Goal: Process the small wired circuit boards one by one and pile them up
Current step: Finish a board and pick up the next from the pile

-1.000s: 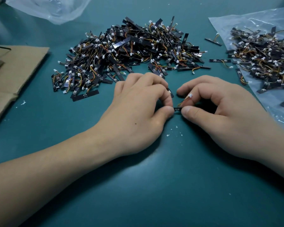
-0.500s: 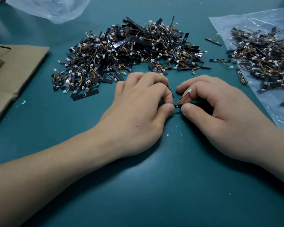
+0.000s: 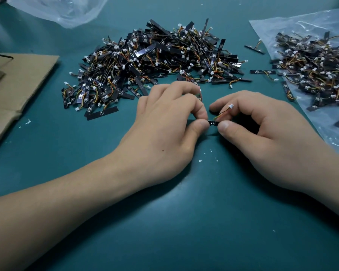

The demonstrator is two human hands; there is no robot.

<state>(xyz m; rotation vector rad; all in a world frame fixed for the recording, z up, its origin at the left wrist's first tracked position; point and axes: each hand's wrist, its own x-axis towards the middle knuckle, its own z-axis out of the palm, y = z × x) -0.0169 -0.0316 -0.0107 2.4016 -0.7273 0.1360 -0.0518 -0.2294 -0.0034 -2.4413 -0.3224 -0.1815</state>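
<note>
A small black circuit board (image 3: 213, 123) with a short wire and a white plug (image 3: 231, 106) is held just above the green table, between both hands. My left hand (image 3: 164, 130) pinches its left end with thumb and curled fingers. My right hand (image 3: 262, 133) pinches its right end the same way, and most of the board is hidden under the fingers. A big pile of like boards (image 3: 155, 65) lies behind the hands. Another heap of boards (image 3: 317, 71) lies at the right on a clear plastic bag (image 3: 294, 24).
Flat brown cardboard (image 3: 18, 85) lies at the left edge. A crumpled clear bag (image 3: 63, 10) sits at the top left. A few single boards (image 3: 262, 72) lie between the two heaps. Small white crumbs (image 3: 210, 153) dot the table (image 3: 184, 222) near my hands.
The hands have drawn slightly apart, so more of the black board shows between the thumbs. The wire with its white plug has risen clear of the right fingers.
</note>
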